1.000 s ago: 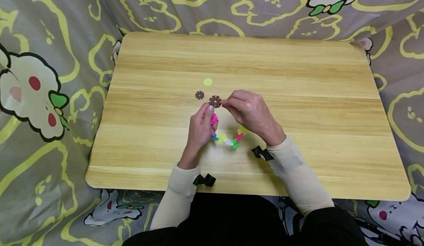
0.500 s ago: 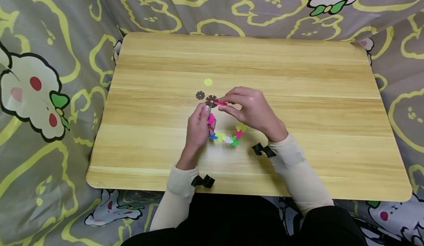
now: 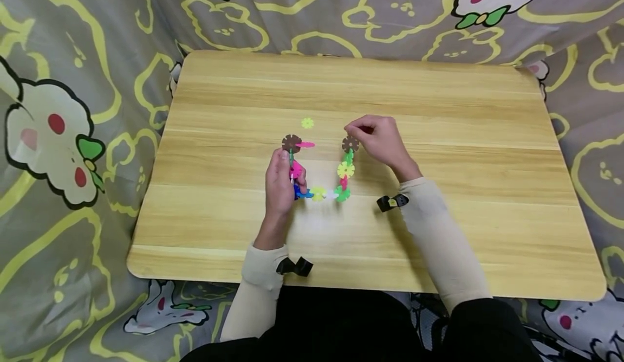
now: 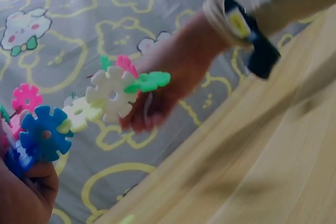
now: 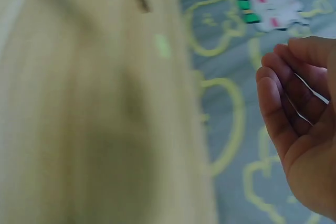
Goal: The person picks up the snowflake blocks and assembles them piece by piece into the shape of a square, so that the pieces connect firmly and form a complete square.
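Note:
My left hand (image 3: 280, 180) grips a chain of colourful plastic notched discs by its left side, with the blue disc (image 4: 46, 133) just above the curled fingers in the left wrist view. The chain bends in a U, through a white disc (image 4: 112, 94) to green, red and yellow ones at right. A large brown disc (image 3: 291, 143) caps its left end, with a pink disc (image 3: 305, 144) jutting sideways from it. Another brown disc (image 3: 350, 143) tops the right end. Just above that one is my right hand (image 3: 382, 139); its fingers (image 5: 273, 93) are loosely bent, with no disc visible among them.
A loose yellow-green disc (image 3: 307, 123) lies on the wooden table (image 3: 439, 96) beyond the chain. In the right wrist view a small blurred brown piece (image 5: 140, 0) also lies there. Patterned curtains (image 3: 312, 15) surround the table.
My right hand has let go of the pink disc, now fixed to the left brown disc, and moved up and right. My left hand has shifted left with the chain, whose right end is now uncovered.

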A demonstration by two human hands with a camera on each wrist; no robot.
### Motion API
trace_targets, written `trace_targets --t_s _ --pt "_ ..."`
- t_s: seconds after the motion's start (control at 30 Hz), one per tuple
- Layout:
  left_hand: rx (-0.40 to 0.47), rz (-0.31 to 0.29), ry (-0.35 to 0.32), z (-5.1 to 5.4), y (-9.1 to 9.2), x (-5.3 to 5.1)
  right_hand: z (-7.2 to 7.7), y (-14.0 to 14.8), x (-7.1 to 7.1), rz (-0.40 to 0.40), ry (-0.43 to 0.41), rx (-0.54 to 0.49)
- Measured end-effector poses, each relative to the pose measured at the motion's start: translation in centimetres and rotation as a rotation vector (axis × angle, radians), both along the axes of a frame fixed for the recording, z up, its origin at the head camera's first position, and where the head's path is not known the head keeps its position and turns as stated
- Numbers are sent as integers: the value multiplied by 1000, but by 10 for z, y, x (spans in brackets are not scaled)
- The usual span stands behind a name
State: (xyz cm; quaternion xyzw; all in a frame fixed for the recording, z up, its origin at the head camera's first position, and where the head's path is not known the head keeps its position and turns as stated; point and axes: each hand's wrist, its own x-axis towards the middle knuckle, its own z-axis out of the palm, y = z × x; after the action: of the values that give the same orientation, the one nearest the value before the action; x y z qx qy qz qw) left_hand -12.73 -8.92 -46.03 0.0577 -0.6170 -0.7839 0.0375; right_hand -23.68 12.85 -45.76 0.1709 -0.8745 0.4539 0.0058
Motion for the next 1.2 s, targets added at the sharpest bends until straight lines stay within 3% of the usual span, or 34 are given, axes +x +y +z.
trace_targets --t_s 0.17,0.3,0.53,0.67,0.77,1.0,1.2 --pt "47 3 42 0 0 0 -29 -20 -14 110 -62 69" --pt "86 -6 86 0 0 0 -40 -45 -17 161 -74 144" --pt "122 -24 105 3 4 1 -54 -83 -16 260 58 339" --pt "128 -22 111 4 4 1 -57 -92 -13 334 114 405" --pt "131 -18 112 4 4 0 -58 -94 -12 356 102 458" --pt "131 -22 117 3 4 0 -53 -98 -10 333 44 461" --pt "142 -33 136 3 5 -1 -49 -99 -9 332 48 458"
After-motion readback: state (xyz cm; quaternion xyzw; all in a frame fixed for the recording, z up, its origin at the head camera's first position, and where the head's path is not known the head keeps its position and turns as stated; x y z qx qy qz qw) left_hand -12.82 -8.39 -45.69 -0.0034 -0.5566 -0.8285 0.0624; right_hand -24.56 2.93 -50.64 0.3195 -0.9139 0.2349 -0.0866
